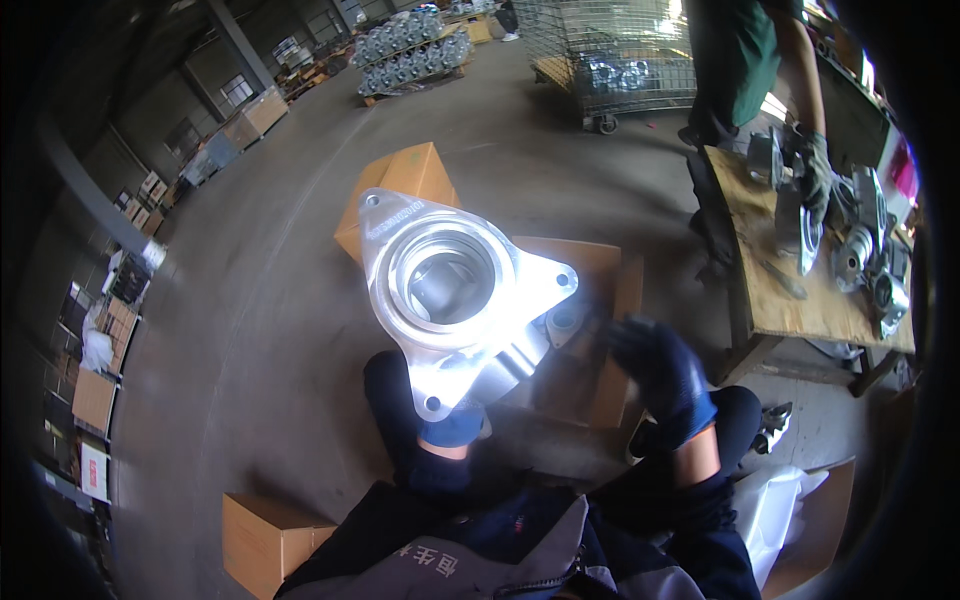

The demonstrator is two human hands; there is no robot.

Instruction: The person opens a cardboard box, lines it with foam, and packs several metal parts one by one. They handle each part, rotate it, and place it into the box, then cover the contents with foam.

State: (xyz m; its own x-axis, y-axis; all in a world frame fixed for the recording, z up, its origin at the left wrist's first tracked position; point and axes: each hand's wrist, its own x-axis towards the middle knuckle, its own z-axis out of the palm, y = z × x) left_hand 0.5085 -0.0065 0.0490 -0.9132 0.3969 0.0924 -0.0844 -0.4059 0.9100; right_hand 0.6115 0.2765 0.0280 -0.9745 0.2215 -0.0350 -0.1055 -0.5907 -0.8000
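A shiny cast-metal flange housing with a round central bore and three drilled lugs is held up in front of me. My left hand, in a blue glove, grips it from below; most of its fingers are hidden behind the casting. My right hand, also gloved in dark blue, is off to the right of the housing, apart from it. Its fingers are somewhat blurred but look loosely extended, with nothing visible in them. Beneath both hands stands an open cardboard box with another metal part partly showing inside.
A closed carton lies behind the housing, another box at lower left. White wrapping fills a carton at lower right. On the right, a co-worker's gloved hand touches castings on a wooden table. A wire cage stands behind.
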